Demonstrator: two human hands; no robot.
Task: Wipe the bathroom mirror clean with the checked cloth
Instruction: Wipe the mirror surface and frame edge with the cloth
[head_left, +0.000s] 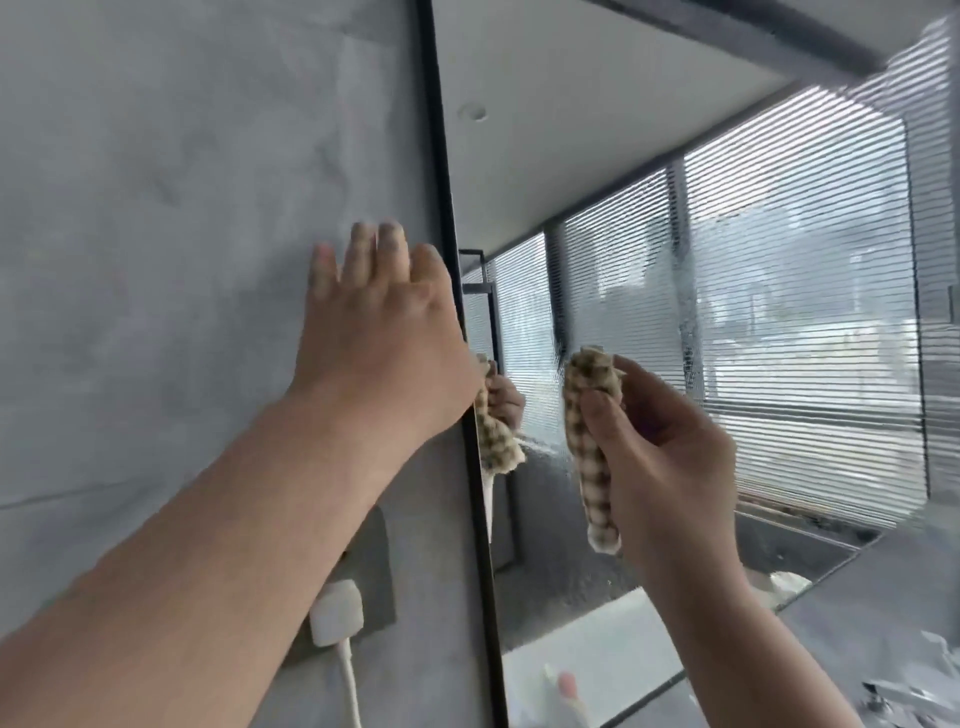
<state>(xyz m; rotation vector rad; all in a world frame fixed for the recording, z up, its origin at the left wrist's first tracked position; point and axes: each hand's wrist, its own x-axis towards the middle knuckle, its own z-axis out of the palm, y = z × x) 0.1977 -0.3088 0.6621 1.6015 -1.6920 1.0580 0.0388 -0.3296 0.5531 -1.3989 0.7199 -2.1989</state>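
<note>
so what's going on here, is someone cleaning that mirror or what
A person is cleaning a black-framed mirror. The right hand pinches the bunched checked cloth close to the glass; whether it touches is unclear. The left hand lies open, fingers spread, on the grey wall beside the frame. Speckled, misty streaks show on the glass above the cloth, so the wiping looks unfinished.

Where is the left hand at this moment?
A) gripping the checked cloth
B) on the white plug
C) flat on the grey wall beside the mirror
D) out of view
C: the left hand lies open on the grey wall; the right hand grips the checked cloth.
</note>
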